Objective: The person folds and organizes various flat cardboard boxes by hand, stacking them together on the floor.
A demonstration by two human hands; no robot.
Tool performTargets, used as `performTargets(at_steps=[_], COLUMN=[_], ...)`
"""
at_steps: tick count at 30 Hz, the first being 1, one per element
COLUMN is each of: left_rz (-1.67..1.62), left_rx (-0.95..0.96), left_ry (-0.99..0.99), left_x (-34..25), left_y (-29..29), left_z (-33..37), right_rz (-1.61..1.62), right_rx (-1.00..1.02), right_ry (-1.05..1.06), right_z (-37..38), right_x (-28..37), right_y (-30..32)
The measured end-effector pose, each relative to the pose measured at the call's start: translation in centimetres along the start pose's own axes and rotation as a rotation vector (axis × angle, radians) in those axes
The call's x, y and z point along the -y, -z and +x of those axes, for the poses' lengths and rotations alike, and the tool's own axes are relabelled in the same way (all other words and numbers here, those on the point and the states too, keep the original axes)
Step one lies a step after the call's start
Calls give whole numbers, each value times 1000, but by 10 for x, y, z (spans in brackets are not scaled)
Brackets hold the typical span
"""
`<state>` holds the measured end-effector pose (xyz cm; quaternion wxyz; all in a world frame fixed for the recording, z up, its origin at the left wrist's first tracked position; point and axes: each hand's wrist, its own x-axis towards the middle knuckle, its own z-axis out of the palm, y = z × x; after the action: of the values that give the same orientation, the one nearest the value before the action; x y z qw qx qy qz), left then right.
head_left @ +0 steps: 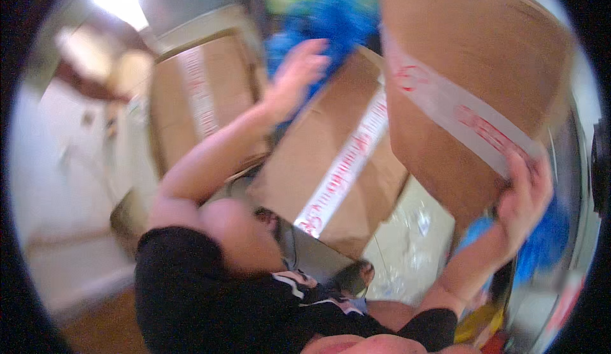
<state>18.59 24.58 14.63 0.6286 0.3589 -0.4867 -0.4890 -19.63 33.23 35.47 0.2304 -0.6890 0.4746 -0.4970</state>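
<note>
A large brown cardboard box (471, 29) with white tape and red print stands raised and tilted at the upper right. My right hand (525, 192) grips its lower right edge, fingers over the taped face. My left hand (298, 77) is out ahead with its fingers extended, slightly blurred. It is nearest to blue plastic (334, 10) and the far corner of a second cardboard box (318, 157). That second box, also taped, lies slanted between my arms, and the raised box overlaps its right side.
A third taped cardboard box (223, 87) is on the left, beyond my left forearm. Clear plastic (417, 223) lies on the pale floor near the middle. More blue plastic (547, 236) is at the right, below my right hand. A blurred brown-and-cream shape (102, 61) is at far left.
</note>
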Motion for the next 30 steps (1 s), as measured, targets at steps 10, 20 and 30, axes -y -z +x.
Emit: performTargets(at_steps=[10, 20, 30], left_rz=[1421, 1620, 1876], left_rx=[-524, -179, -70], left_ry=[-277, 724, 343], left_x=[-171, 124, 125], left_y=[82, 264, 259], left_z=[-2, -140, -75], right_rz=[938, 758, 146], right_rx=[-131, 1308, 1140], right_ry=[-376, -1321, -318], right_z=[-72, -245, -77], right_x=[-34, -94, -173], right_y=[-334, -533, -286])
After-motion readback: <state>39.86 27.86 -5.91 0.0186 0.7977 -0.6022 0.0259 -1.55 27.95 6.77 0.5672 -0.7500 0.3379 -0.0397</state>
